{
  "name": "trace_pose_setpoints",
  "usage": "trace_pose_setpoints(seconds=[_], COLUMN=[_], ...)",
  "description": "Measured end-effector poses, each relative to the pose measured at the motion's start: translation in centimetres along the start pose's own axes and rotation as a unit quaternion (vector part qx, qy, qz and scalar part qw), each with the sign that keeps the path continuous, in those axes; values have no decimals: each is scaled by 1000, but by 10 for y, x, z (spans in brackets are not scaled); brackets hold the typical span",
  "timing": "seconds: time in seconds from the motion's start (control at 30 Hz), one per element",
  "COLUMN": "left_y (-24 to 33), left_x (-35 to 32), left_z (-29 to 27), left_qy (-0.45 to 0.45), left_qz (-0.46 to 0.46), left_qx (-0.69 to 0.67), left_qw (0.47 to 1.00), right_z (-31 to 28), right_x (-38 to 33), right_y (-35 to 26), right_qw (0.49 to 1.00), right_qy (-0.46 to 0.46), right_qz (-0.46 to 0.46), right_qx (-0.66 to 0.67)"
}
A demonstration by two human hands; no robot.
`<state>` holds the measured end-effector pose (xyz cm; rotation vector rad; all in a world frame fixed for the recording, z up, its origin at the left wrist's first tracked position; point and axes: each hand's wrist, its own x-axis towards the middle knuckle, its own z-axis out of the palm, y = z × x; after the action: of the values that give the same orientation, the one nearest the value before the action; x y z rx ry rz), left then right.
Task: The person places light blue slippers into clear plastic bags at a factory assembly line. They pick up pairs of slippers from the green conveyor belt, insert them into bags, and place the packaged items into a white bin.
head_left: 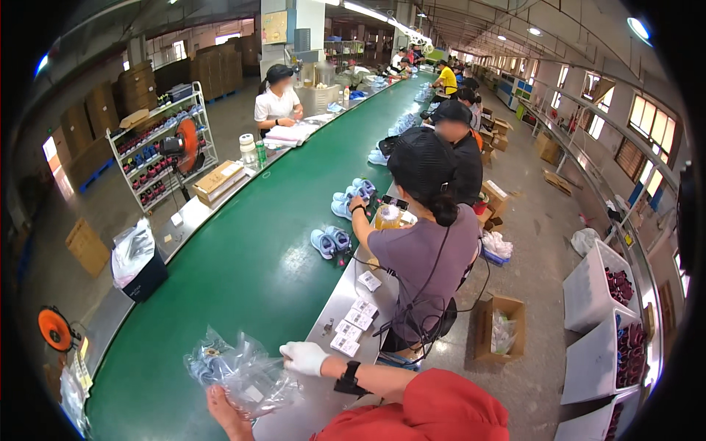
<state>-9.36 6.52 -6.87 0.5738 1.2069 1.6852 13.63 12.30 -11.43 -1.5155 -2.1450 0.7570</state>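
A clear plastic bag lies low over the near end of the green conveyor belt. Inside its far left part is something light blue, which looks like a shoe; the crinkled film blurs its outline. My left hand, bare, holds the bag's near edge from below, with some fingers hidden. My right hand, in a white glove, pinches the bag's right edge, its fingers closed. Farther up the belt stand pairs of light blue shoes. Stacks of white labels lie on the metal ledge beyond my right hand.
A co-worker in a purple shirt reaches toward shoes on the belt's right side. Cables hang beside that person. Across the belt stand a dark bin with plastic bags and a cardboard box. An open carton is on the floor.
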Motion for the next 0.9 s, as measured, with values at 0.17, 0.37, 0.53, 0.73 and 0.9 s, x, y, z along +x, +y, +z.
trace_pose_setpoints(seconds=[0.17,0.37,0.53,0.73,0.9], left_y=[7,23,35,24,16], left_x=[-8,-77,-117,-77,-37], left_z=[13,63,60,10,-1], left_qy=[-20,-262,-487,-318,-79], left_qz=[39,-141,-159,-20,43], left_qx=[34,247,301,376,277], left_qw=[998,922,804,870,957], right_z=[-23,49,45,32,73], right_x=[-24,-21,-9,-9,12], right_y=[-55,-48,-27,-27,-43], right_qw=[979,957,980,991,977], right_qy=[129,-98,-89,-72,-51], right_qz=[-119,-259,-160,-91,-169], right_qx=[-105,85,72,-65,-118])
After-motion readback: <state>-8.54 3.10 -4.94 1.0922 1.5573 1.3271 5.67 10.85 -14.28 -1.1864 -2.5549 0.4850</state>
